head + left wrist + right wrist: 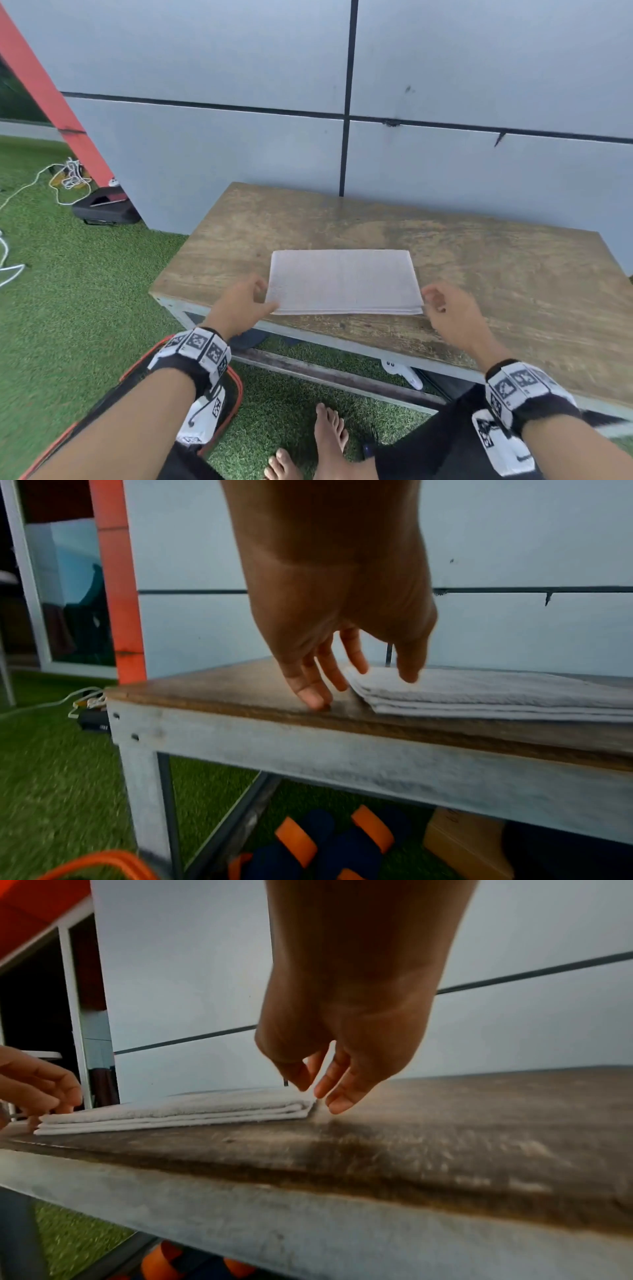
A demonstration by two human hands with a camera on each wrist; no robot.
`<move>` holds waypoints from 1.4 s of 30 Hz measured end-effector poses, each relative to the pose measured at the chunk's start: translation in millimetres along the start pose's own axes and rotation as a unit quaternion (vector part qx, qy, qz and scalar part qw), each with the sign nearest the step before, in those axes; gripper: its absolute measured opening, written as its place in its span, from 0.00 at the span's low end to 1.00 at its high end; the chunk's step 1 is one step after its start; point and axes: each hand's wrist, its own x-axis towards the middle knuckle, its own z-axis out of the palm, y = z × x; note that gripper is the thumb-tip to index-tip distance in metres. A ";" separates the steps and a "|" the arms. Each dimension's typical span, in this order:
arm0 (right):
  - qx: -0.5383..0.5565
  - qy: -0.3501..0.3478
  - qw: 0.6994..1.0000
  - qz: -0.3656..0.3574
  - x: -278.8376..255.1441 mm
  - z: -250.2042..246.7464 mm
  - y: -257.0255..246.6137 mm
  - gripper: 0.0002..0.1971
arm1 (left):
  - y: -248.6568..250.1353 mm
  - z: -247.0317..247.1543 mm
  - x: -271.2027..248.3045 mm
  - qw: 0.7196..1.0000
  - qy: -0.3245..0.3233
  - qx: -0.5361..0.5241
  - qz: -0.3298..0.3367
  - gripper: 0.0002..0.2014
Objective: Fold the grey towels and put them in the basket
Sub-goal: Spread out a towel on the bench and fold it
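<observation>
The folded grey towel (pixel 344 281) lies flat near the front edge of the wooden worktop (pixel 496 274), stacked in several even layers with its short ends toward each hand. The fold is judged complete, so the step in hand is taken to be the lift toward the basket (pixel 224 407), whose orange rim is seen low on the left beside the worktop. For a clean lift, both short ends should be taken at once, with fingers slid under the bottom layer and thumbs laid on top, so that all layers are clamped together and the middle is kept from sagging or unfolding. The left hand (pixel 239 305) is held at the towel's left end, its fingers (pixel 313 693) loosely spread, one tip touching the worktop just beside the towel and nothing gripped. The right hand (pixel 448 310) hangs at the right end, its fingers (pixel 339 1096) relaxed and parted, just beside the folded edge, holding nothing.
</observation>
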 end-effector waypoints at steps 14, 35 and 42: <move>-0.011 0.018 0.992 0.121 16.2 3.0 -13.5 0.13 | 23.5 12.4 -5.3 0.990 0.079 -0.017 -0.116 0.19; -0.011 -0.064 0.990 0.122 9.6 -9.5 -18.9 0.13 | 21.0 6.8 -5.8 0.972 0.106 -0.153 -0.140 0.22; 0.044 -0.062 0.985 0.156 11.6 -7.8 -16.0 0.10 | 22.1 10.4 -7.2 0.977 0.069 -0.142 -0.144 0.07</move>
